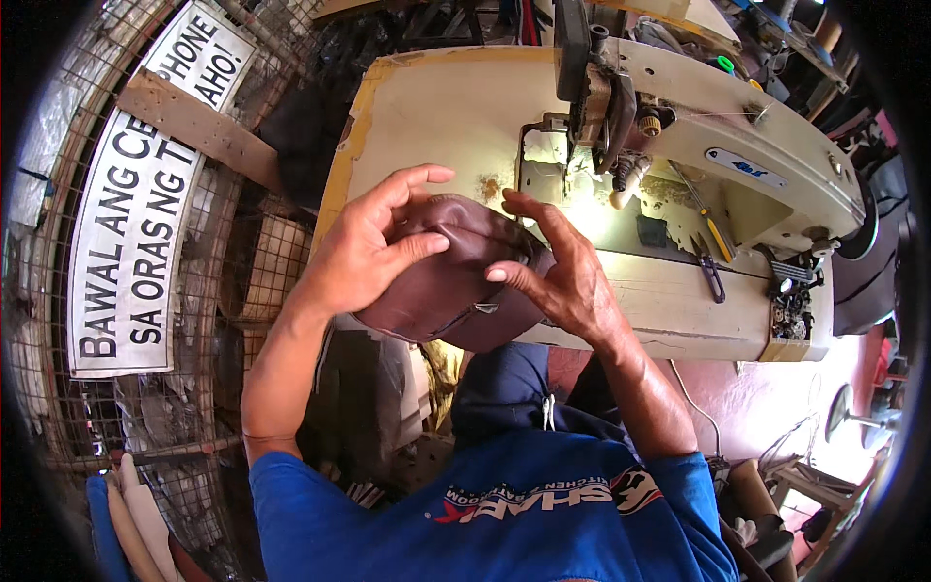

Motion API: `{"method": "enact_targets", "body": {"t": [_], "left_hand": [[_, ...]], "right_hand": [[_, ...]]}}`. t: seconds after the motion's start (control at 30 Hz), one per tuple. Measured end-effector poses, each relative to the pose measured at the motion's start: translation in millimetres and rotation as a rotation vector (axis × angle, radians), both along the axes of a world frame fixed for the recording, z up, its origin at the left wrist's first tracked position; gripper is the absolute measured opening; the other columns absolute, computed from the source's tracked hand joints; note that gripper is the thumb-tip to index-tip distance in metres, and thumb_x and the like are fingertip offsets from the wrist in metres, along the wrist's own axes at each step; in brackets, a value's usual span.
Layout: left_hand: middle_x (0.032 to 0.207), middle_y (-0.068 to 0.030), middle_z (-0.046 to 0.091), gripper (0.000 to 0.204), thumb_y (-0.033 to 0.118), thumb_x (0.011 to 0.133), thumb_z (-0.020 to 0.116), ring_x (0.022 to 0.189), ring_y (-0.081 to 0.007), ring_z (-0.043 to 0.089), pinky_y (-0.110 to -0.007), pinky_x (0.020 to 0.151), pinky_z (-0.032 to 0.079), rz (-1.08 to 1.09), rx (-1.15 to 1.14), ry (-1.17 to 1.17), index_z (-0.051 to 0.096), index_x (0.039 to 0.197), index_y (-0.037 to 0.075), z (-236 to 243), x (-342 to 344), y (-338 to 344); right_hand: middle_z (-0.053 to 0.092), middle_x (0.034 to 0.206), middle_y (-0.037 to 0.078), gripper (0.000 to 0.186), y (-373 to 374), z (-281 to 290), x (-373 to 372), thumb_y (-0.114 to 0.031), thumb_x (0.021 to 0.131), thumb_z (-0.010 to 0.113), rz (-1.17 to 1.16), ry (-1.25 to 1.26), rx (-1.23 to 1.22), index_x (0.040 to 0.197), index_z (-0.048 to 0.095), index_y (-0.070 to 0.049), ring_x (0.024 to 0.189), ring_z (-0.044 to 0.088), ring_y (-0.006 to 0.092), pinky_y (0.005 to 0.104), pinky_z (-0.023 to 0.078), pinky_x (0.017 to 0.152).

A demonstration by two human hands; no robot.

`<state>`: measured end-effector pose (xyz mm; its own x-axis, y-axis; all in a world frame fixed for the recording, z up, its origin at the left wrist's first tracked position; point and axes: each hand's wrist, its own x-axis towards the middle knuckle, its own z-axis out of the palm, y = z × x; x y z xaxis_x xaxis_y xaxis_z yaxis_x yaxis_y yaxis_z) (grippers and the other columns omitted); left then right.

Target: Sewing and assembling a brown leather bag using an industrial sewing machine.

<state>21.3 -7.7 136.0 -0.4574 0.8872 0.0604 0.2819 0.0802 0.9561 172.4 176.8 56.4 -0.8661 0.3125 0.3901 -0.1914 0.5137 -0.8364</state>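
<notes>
Between my hands is a maroon, leather-like sewn piece (461, 281), bulging and creased at the top, with a small pale tab or opening low on its right part. Its exact kind is unclear. My left hand (364, 252) grips the upper left side, thumb pressed on the surface and some fingers hidden behind. At the right edge my right hand (572, 276) holds it, thumb on the front and index finger along the top. The piece overhangs the table's near edge, in front of the sewing machine (698, 116) and its lit needle area.
On the pale machine table (436, 107) lie a yellow-handled screwdriver (716, 233), dark thread snips (713, 276) and a small dark scrap (653, 231). A bobbin winder (790, 301) sits at the right edge. Wire mesh (58, 407) with a white sign (126, 262) stands left.
</notes>
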Motion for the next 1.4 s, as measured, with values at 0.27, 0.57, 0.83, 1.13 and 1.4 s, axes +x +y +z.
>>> {"method": "enact_targets", "body": {"t": [0.27, 0.57, 0.83, 1.13, 1.4], "left_hand": [[0.126, -0.0084, 0.064, 0.042, -0.006, 0.096, 0.061, 0.113, -0.0145, 0.062, -0.030, 0.100, 0.048, 0.006, 0.060, 0.107, 0.054, 0.137, 0.001, 0.3, 16.7, 7.0], [0.107, -0.0123, 0.067, 0.030, 0.000, 0.091, 0.070, 0.097, -0.0245, 0.068, -0.034, 0.084, 0.053, 0.030, 0.029, 0.639, 0.062, 0.120, 0.000, 3.5, 16.2, 13.7], [0.090, -0.0117, 0.066, 0.024, 0.004, 0.090, 0.073, 0.082, -0.0273, 0.068, -0.036, 0.072, 0.053, 0.143, -0.003, 0.706, 0.063, 0.110, -0.002, -12.9, 15.5, 14.8], [0.106, -0.0048, 0.070, 0.025, 0.014, 0.102, 0.063, 0.099, -0.0087, 0.064, -0.024, 0.089, 0.052, 0.214, 0.090, -0.345, 0.064, 0.120, -0.004, -24.7, 6.9, 0.3], [0.104, -0.0054, 0.071, 0.017, 0.012, 0.102, 0.062, 0.096, -0.0117, 0.067, -0.028, 0.088, 0.055, 0.160, 0.156, -0.830, 0.066, 0.113, 0.000, -35.9, 0.9, 0.2]], "right_hand": [[0.065, 0.109, 0.015, 0.068, -18.2, -8.5, -5.4, -0.030, 0.074, 0.090, -0.032, 0.073, -0.219, 0.128, 0.059, -0.003, 0.102, 0.067, 0.0306, 0.0398, 0.054, 0.088], [0.069, 0.092, 0.012, 0.040, -13.5, -12.1, -10.9, -0.024, 0.081, 0.085, -0.013, 0.040, -0.478, 0.110, 0.069, -0.004, 0.087, 0.068, 0.0273, 0.0376, 0.054, 0.078], [0.068, 0.091, 0.015, 0.030, -7.0, -12.3, -11.4, -0.027, 0.090, 0.075, 0.023, 0.093, 0.025, 0.108, 0.070, -0.004, 0.084, 0.065, 0.0347, 0.0434, 0.051, 0.078], [0.065, 0.101, 0.014, 0.031, -1.1, -11.8, -17.1, -0.020, 0.091, 0.073, -0.012, 0.130, -0.023, 0.115, 0.069, -0.002, 0.097, 0.065, 0.0351, 0.0408, 0.053, 0.085], [0.066, 0.101, 0.012, 0.033, -15.4, -8.3, -21.9, -0.017, 0.080, 0.084, -0.072, 0.220, -0.092, 0.106, 0.068, -0.003, 0.096, 0.066, 0.0319, 0.0410, 0.053, 0.083]]}}
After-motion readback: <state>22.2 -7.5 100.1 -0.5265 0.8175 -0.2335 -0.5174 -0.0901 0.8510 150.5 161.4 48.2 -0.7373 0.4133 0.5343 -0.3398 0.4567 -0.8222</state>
